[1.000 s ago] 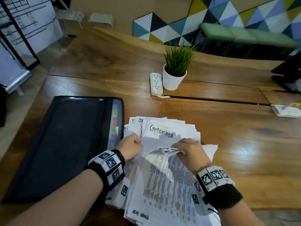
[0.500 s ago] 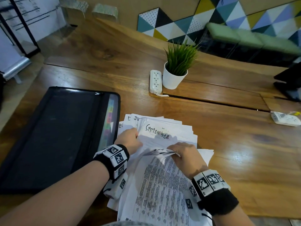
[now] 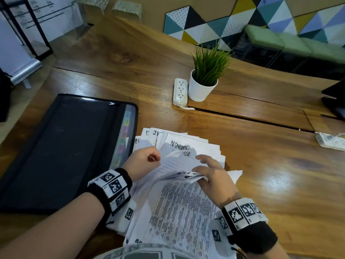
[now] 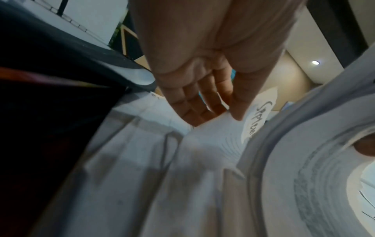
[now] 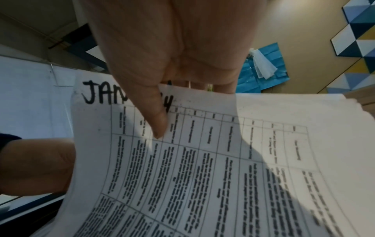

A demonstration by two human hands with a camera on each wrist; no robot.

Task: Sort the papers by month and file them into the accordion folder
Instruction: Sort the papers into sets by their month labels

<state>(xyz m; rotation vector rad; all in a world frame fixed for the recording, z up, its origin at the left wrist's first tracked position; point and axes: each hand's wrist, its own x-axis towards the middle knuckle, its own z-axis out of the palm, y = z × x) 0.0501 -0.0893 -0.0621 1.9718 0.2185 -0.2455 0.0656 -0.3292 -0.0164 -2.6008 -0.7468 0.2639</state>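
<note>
A loose stack of white papers [image 3: 201,146] lies on the wooden table [image 3: 270,174] in front of me. Its exposed top sheet reads "Novem" [image 3: 179,144]. My left hand [image 3: 142,161] pinches the top edge of the "September" sheet [image 4: 255,118] between thumb and fingers [image 4: 202,104] and lifts it off the stack. My right hand [image 3: 209,174] grips a bundle of sheets folded back toward me. Its thumb [image 5: 156,115] presses on a printed table sheet headed "JAN..." [image 5: 223,160]. The black accordion folder [image 3: 61,152] lies flat to the left with coloured tabs [image 3: 124,139] showing at its right edge.
A white power strip [image 3: 180,91] and a potted green plant [image 3: 205,79] stand beyond the papers. Another white power strip [image 3: 330,142] lies at the far right. A dark object [image 3: 336,101] sits at the right edge. A cable slot [image 3: 252,118] crosses the table.
My left hand has lifted the "September" sheet up and toward me, uncovering the "November" sheet beneath. My right hand still holds the folded-back bundle, index finger now stretched out.
</note>
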